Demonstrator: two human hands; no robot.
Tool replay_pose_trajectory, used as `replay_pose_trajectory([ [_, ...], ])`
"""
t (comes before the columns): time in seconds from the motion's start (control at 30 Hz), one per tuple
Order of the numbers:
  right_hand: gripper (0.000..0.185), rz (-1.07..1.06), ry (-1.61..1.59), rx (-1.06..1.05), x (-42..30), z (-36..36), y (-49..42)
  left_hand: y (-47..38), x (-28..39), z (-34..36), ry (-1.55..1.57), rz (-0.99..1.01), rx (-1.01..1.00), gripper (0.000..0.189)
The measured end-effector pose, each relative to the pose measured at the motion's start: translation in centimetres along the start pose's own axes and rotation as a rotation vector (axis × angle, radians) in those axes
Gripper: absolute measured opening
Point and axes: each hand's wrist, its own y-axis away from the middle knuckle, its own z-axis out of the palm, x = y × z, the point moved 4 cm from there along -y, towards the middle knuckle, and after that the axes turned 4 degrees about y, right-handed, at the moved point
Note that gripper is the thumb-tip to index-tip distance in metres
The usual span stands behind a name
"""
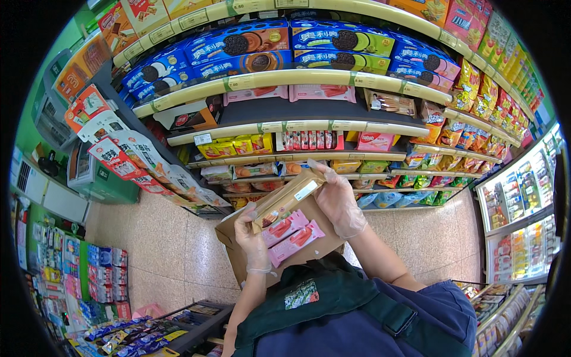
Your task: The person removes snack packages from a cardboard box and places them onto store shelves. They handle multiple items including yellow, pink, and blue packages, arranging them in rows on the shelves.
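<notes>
My left hand (pixel 250 236) and my right hand (pixel 337 196), both in clear plastic gloves, hold a long brown snack packet (pixel 289 196) between them, one at each end. It bears a white label and a picture of food. Below it, two pink snack packets (pixel 296 243) lie side by side in an open cardboard box (pixel 323 243) in front of my body. My forearms partly flank the box; what supports it is hidden.
Ahead stand curved-looking shelves (pixel 303 126) with blue Oreo boxes (pixel 236 47), pink packets (pixel 322 92), a brown packet (pixel 390 103) and bags of chips (pixel 468 85). Hanging snack bags (pixel 129 163) are at left, a lit drinks fridge (pixel 513 201) at right, and a rack (pixel 196 328) behind at lower left.
</notes>
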Motion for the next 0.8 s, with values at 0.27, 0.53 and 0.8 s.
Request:
replay_pose_trajectory([
  [0.27, 0.029, -0.058, 0.093, 0.091, -0.6, -0.8, 2.2, 0.6, -1.0, 0.7, 0.035, -0.113, -0.035, 0.007],
  [0.53, 0.045, -0.207, 1.057, 0.159, 2.5, -4.4, 2.5, 3.5, -2.3, -0.4, 0.052, -0.288, 0.059, 0.014],
  [0.8, 0.066, 0.308, 1.37, 0.037, 7.1, -13.9, -0.3, 10.0, -8.3, -6.2, -0.041, -0.723, 0.228, 0.033],
])
